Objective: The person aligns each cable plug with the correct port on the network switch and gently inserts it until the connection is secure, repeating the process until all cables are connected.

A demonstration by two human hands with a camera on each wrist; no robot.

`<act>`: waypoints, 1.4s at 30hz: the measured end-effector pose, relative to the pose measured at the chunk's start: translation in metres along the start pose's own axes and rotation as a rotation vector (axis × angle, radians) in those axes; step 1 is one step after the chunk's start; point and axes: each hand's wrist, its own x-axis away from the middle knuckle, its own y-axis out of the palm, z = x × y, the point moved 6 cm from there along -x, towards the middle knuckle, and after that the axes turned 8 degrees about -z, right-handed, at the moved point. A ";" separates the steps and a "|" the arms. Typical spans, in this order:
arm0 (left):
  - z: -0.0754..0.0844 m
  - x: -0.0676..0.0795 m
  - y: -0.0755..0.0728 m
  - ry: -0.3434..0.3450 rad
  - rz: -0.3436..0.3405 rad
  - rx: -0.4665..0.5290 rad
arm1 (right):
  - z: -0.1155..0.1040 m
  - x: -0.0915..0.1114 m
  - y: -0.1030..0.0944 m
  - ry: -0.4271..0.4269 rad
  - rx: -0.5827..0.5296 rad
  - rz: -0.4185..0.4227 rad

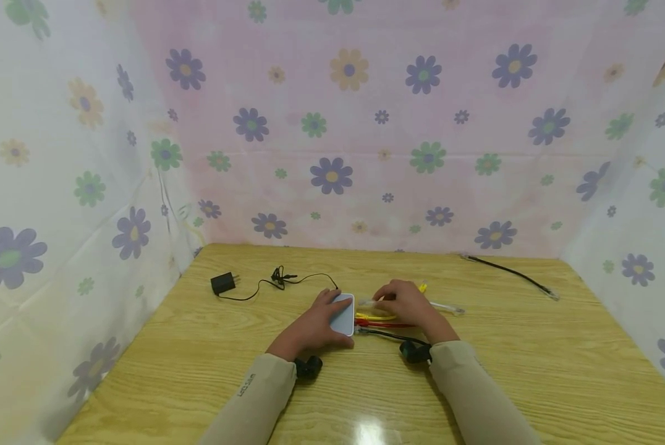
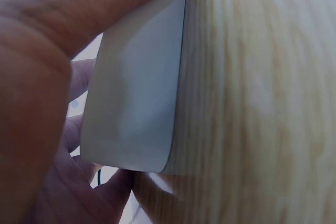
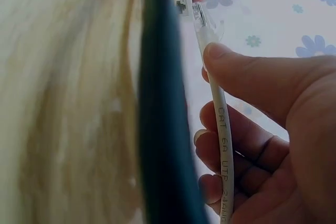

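A small white network switch (image 1: 342, 321) lies flat on the table, with my left hand (image 1: 313, 324) spread over it. In the left wrist view the thumb presses along one edge of the switch (image 2: 136, 87) and the fingers hold its far side. My right hand (image 1: 410, 306) pinches a white Ethernet cable (image 3: 224, 140) just behind its clear plug (image 3: 203, 19). That plug points at the port side of the switch, close beside an open port (image 3: 182, 7). Yellow (image 1: 385, 317), red (image 1: 390, 324) and black (image 1: 393, 335) Ethernet cables run up to the same side.
A black power adapter (image 1: 223, 283) lies at the back left, its thin cord (image 1: 257, 287) leading to the top of the switch. At the back right is a loose black Ethernet cable (image 1: 510, 271). Flowered cloth (image 1: 332, 123) encloses the wooden table (image 1: 332, 395) at the back and sides.
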 end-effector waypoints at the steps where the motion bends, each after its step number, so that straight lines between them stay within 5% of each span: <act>1: 0.000 0.000 0.000 -0.001 0.000 -0.002 | 0.000 0.000 0.001 0.002 -0.003 -0.001; 42: 0.000 0.001 0.000 0.003 -0.001 0.004 | -0.001 0.003 0.016 -0.029 0.031 -0.010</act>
